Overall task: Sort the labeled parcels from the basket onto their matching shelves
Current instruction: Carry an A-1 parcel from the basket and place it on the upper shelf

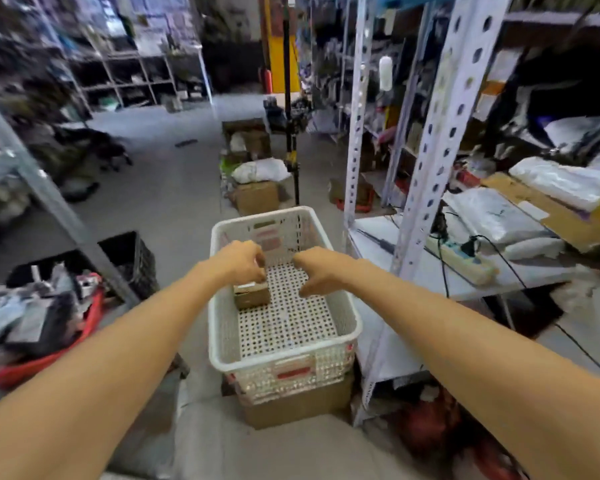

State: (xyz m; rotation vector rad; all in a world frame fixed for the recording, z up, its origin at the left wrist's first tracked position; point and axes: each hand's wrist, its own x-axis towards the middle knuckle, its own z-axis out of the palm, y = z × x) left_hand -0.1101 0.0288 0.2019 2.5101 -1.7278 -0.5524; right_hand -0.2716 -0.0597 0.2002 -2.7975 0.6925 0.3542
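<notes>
Reaching down into the white perforated basket (222,327), the left hand (242,261) curls its fingers over the top of a small brown cardboard parcel (252,295) and grips it. The parcel sits flat on the basket floor against the left wall, about halfway along. Its visible side is wider than it is tall and runs across the basket's width; the far part is hidden under the hand, and blur hides any label. The right hand (317,271) hovers just beside it at frame centre, fingers loosely bent and thumb apart, holding nothing. The basket rests on a cardboard box (298,408). A perforated metal shelf upright (430,174) stands close on the right, with white poly bags (492,216) and a power strip (465,259) on the shelf behind it. A black crate (132,258) and a red bin (49,362) lie at the left.
</notes>
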